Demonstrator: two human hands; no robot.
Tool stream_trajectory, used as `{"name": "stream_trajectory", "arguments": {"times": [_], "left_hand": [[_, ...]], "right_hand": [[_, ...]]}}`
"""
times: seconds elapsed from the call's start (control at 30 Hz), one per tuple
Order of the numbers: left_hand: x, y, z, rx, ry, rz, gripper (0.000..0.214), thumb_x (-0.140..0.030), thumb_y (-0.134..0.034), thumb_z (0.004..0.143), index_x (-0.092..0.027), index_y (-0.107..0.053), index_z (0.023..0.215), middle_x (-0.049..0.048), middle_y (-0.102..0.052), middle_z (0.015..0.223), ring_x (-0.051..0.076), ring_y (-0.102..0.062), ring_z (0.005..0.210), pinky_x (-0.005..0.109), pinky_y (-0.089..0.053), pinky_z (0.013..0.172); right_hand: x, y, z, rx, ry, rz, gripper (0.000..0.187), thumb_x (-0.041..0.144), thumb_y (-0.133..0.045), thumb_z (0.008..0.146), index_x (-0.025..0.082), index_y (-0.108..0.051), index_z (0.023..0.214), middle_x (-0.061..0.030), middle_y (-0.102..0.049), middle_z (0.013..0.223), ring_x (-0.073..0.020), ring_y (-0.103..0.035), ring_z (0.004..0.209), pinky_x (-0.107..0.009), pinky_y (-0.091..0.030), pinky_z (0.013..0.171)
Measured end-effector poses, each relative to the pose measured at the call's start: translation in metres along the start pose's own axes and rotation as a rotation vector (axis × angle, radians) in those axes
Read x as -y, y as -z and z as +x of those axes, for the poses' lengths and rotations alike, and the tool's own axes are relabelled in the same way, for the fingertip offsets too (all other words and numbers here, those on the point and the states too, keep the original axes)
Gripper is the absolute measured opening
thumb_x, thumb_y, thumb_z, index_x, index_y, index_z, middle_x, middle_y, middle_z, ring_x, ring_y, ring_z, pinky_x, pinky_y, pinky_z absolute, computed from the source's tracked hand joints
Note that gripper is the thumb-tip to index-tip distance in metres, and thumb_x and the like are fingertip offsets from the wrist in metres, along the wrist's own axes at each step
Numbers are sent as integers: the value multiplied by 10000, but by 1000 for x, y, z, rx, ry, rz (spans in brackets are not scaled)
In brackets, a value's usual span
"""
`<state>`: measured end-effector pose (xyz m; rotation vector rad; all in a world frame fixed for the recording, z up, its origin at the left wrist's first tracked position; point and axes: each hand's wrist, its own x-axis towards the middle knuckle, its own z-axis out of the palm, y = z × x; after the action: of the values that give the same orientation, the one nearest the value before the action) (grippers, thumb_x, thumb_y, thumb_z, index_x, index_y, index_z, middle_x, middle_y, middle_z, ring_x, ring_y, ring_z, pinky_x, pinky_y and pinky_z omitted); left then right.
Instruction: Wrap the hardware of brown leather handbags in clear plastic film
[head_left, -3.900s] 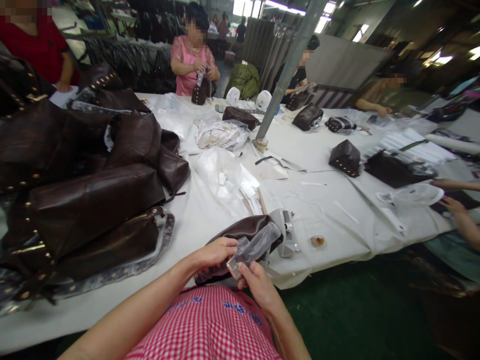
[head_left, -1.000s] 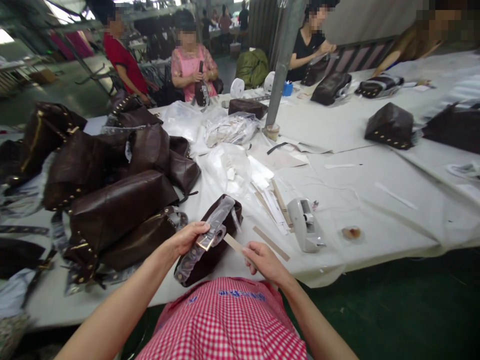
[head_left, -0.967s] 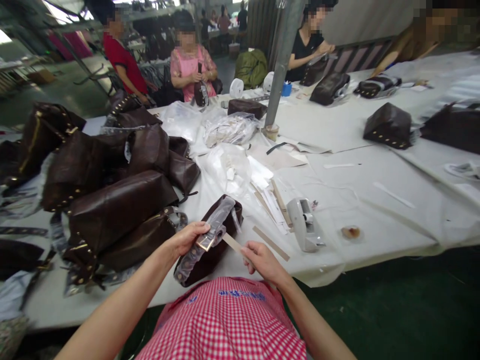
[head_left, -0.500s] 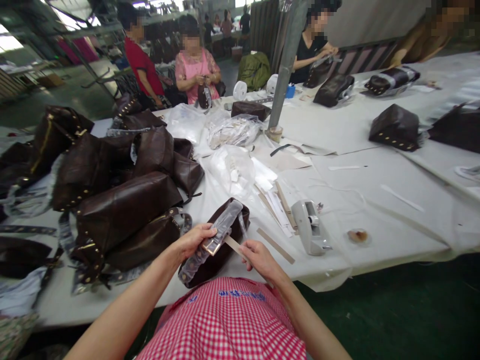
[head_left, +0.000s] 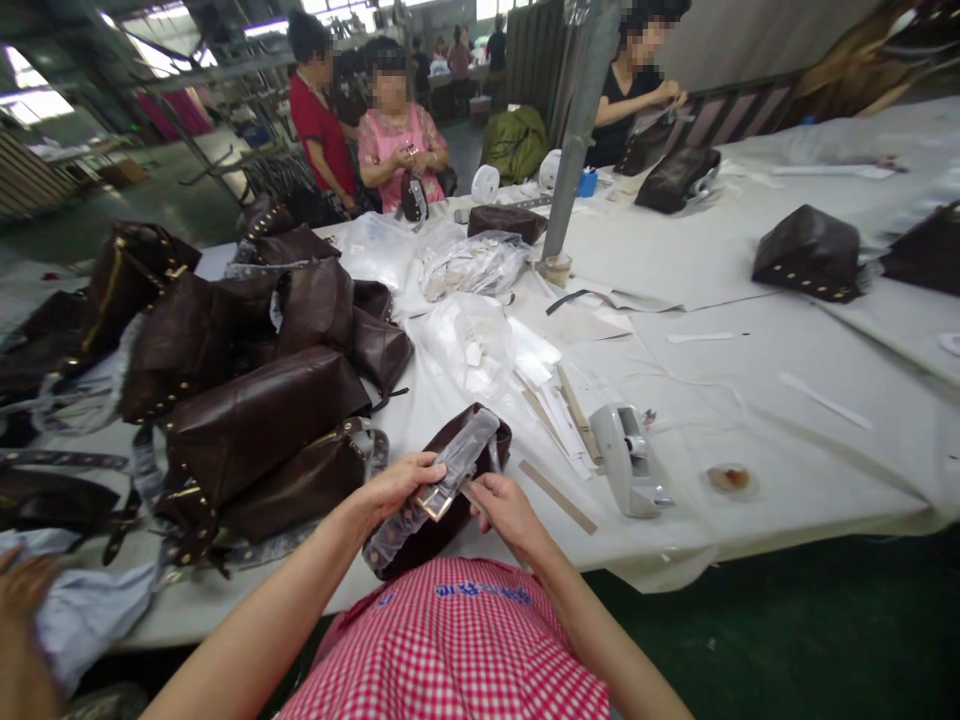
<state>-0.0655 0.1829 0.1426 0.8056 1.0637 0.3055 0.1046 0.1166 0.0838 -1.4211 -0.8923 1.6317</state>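
Note:
A dark brown leather handbag [head_left: 441,532] lies at the table's front edge, against the checked apron. Its strap [head_left: 471,442] is wrapped in clear plastic and carries a gold buckle [head_left: 433,504]. My left hand [head_left: 405,482] is closed on the wrapped strap just above the buckle, thumb on top. To the right of the buckle, my right hand [head_left: 504,508] pinches a narrow pale strip [head_left: 472,495]. Only a short piece of that strip shows; its far end is hidden at the strap.
Brown handbags [head_left: 262,420] are heaped on the left. A tape dispenser [head_left: 622,465], card strips [head_left: 559,497] and plastic bags [head_left: 472,345] lie to the right and beyond. A metal post [head_left: 574,150] rises from the table. At lower left, another person's hand [head_left: 26,600] is near pale cloth [head_left: 101,610].
My right hand has moved closer to the strap, and less of the strip shows. The left hand keeps its hold. Another person's hand has come in at lower left.

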Motion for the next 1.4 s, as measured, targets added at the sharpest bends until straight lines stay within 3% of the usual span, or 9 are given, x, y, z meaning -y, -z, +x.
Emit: {"name": "stream_trajectory", "arguments": {"times": [0.23, 0.5, 0.8, 0.93, 1.03, 1.17, 1.23, 1.33, 1.4], "left_hand": [[1, 2, 7, -18, -52, 68, 445, -455, -784, 614, -121, -647, 875, -7, -603, 630, 88, -492, 491, 200, -349, 492], [3, -18, 4, 14, -53, 131, 417, -459, -727, 629, -141, -620, 877, 16, -640, 689, 141, -554, 576, 233, -385, 549], [8, -15, 10, -108, -121, 236, 211, -325, -631, 654, -147, -629, 767, -23, -561, 634, 126, -457, 561, 234, -326, 563], [8, -18, 8, -81, -168, 297, 203, -299, -589, 670, -152, -661, 790, -6, -599, 676, 148, -486, 605, 235, -332, 568], [7, -18, 6, -71, -167, 362, 213, -302, -589, 663, -152, -665, 793, 3, -616, 704, 158, -501, 631, 235, -343, 579], [7, -15, 3, -18, -188, 435, 175, -309, -580, 663, -164, -637, 744, -8, -586, 678, 151, -485, 619, 225, -326, 561], [8, -15, 2, 5, -228, 508, 144, -301, -578, 666, -175, -627, 717, -16, -555, 650, 145, -459, 602, 224, -307, 552], [9, -19, -2, -32, -298, 656, 118, -307, -605, 660, -191, -625, 669, -5, -531, 656, 167, -447, 648, 240, -311, 594], [10, -23, -4, -63, -318, 737, 111, -304, -620, 658, -195, -621, 638, 5, -529, 663, 196, -459, 714, 265, -329, 663]], "right_hand": [[10, -4, 0, 93, -35, 187, 330, 365, -732, 641, 153, -624, 870, 5, -651, 672, -135, -628, 589, -268, -519, 596], [4, -1, 9, -88, -85, 292, 428, 305, -811, 532, 171, -574, 862, -18, -672, 709, -164, -626, 571, -275, -506, 519], [21, 36, -22, 236, -116, 209, 305, 346, -796, 643, 194, -554, 750, 57, -580, 598, -103, -571, 517, -240, -483, 546], [32, 44, -36, 286, -85, 236, 383, 441, -756, 682, 194, -668, 960, -51, -694, 872, -208, -669, 824, -375, -523, 824], [29, 49, -38, 371, 10, 193, 507, 428, -774, 660, 221, -641, 1103, -86, -672, 1060, -271, -622, 1051, -439, -468, 953], [24, 51, -33, 229, 352, -317, 123, 299, -627, 801, 238, -679, 895, -61, -640, 917, -219, -620, 886, -389, -504, 853], [26, 50, -29, 172, 569, -579, 155, 234, -531, 845, 231, -686, 856, -80, -623, 949, -228, -599, 934, -407, -474, 896], [32, 46, -25, 165, 724, -776, 167, 189, -516, 846, 224, -679, 853, -106, -552, 1264, -280, -449, 1260, -482, -321, 1074], [35, 45, -23, 219, 678, -799, 150, 194, -513, 854, 214, -661, 836, -85, -400, 1463, -283, -284, 1396, -498, -221, 1132]]}}
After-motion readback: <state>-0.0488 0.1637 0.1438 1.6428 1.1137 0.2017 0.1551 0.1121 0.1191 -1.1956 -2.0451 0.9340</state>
